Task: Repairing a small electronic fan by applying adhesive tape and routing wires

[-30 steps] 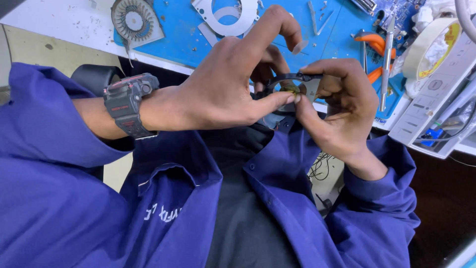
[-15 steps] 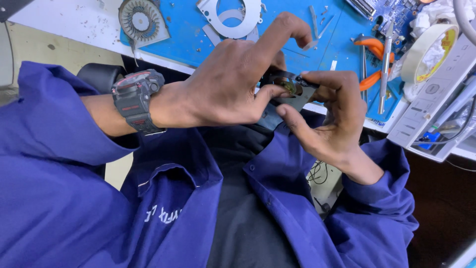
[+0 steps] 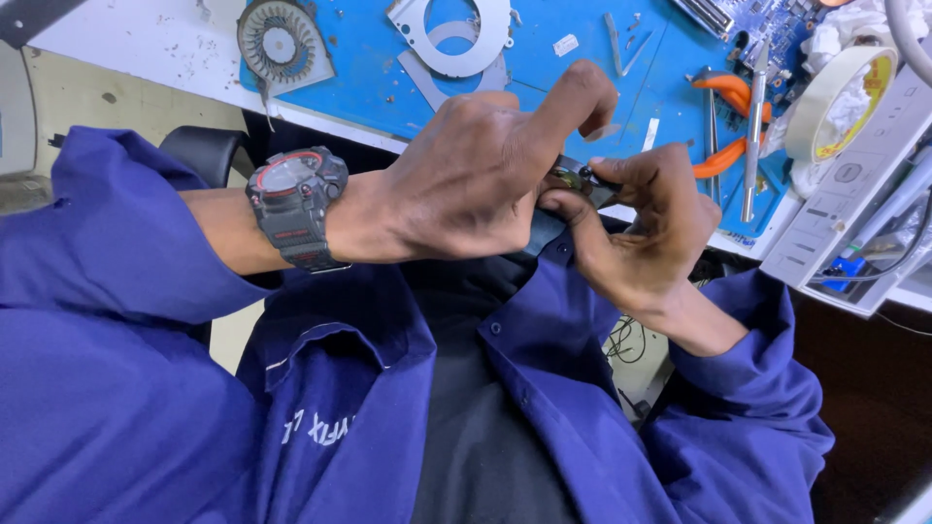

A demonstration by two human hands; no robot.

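Note:
Both of my hands meet in front of my chest, just below the bench edge. My left hand (image 3: 476,180), with a dark wristwatch (image 3: 296,206) on its wrist, curls over a small dark part (image 3: 575,179) and pinches it from the left. My right hand (image 3: 646,233) grips the same part from the right with thumb and fingers. The part is mostly hidden by my fingers; only a dark, slightly shiny bit shows between them.
A blue work mat (image 3: 544,78) covers the bench. On it lie a round cooling fan (image 3: 282,44), a grey metal fan cover plate (image 3: 456,34), orange-handled pliers (image 3: 728,116), a thin metal tool (image 3: 752,126) and a tape roll (image 3: 840,102). A white device (image 3: 854,194) stands at the right.
My hands stay together on the small part and shift slightly up and right in view. My left fingers now cover more of it.

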